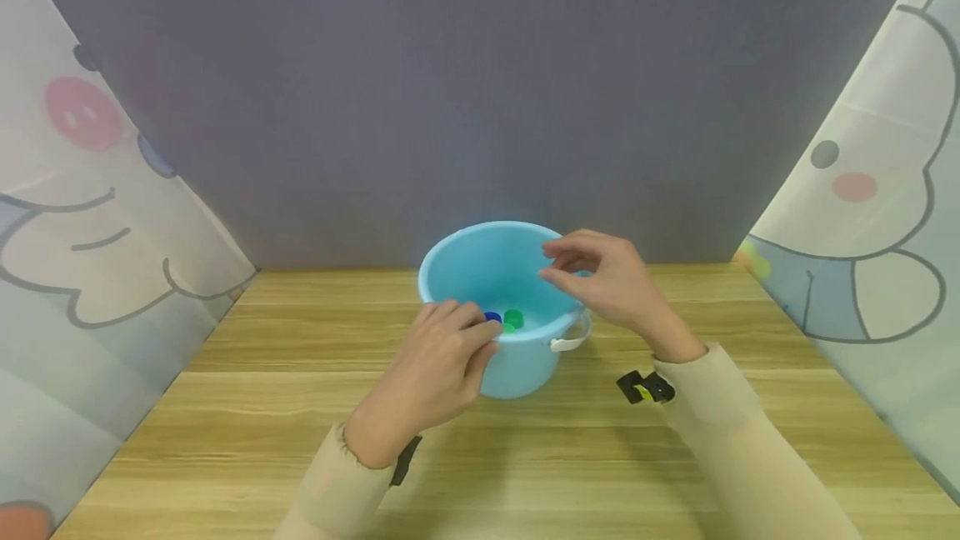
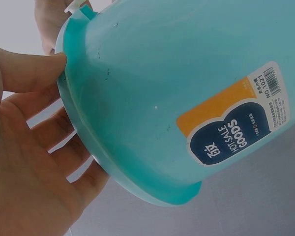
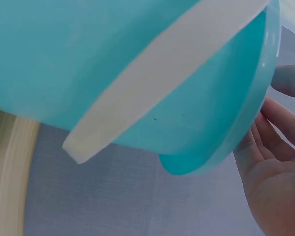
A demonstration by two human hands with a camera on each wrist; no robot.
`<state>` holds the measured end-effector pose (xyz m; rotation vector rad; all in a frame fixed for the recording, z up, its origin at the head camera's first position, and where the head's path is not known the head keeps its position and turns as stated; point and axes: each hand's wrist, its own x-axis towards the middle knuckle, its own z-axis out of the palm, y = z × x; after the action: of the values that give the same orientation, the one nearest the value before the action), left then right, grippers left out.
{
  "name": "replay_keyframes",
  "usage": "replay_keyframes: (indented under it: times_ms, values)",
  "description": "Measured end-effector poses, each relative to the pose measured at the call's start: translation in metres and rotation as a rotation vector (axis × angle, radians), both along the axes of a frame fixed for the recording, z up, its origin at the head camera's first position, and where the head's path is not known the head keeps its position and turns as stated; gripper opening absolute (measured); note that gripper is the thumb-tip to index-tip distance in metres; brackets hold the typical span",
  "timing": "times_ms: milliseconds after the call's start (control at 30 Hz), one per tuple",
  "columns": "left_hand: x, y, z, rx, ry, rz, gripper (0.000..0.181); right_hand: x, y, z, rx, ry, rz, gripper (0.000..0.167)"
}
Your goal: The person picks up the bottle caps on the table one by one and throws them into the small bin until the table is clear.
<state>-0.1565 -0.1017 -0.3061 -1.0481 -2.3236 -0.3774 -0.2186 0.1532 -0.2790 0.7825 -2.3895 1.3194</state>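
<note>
A light blue plastic bucket (image 1: pixel 521 369) stands upright in the middle, near the table's far edge. Inside, on its floor, lie a dark blue cap-like piece (image 1: pixel 492 317), a green one (image 1: pixel 513 318) and a lighter green one (image 1: pixel 507 328). At the near left rim, my left hand (image 1: pixel 438 357) holds the bucket, thumb outside and fingers over the edge, as the left wrist view shows. Above the right rim hovers my right hand (image 1: pixel 607 277), its fingers loosely bent and apart from the thumb; nothing shows between them. The white handle (image 1: pixel 576 338) hangs down the bucket's right side.
The wood-grain table (image 1: pixel 300 407) carries the bucket. A grey panel (image 1: pixel 480 90) rises behind it, with cartoon-printed sheets at the left (image 1: pixel 82 190) and right (image 1: pixel 862 190). A printed label (image 2: pixel 236 118) is stuck on the bucket's outside.
</note>
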Motion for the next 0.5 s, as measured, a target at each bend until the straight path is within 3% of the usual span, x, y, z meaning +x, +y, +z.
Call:
replay_keyframes:
  times_ms: [200,500]
  values:
    - [0.0,0.0,0.0,0.005,0.0,-0.003,0.013,0.003,0.008,0.002,-0.018,-0.005,-0.014,0.025]
    - [-0.001,0.001,-0.001,0.015,-0.007,-0.009,0.013,0.008,0.022,0.002,0.014,-0.059,-0.096,0.024]
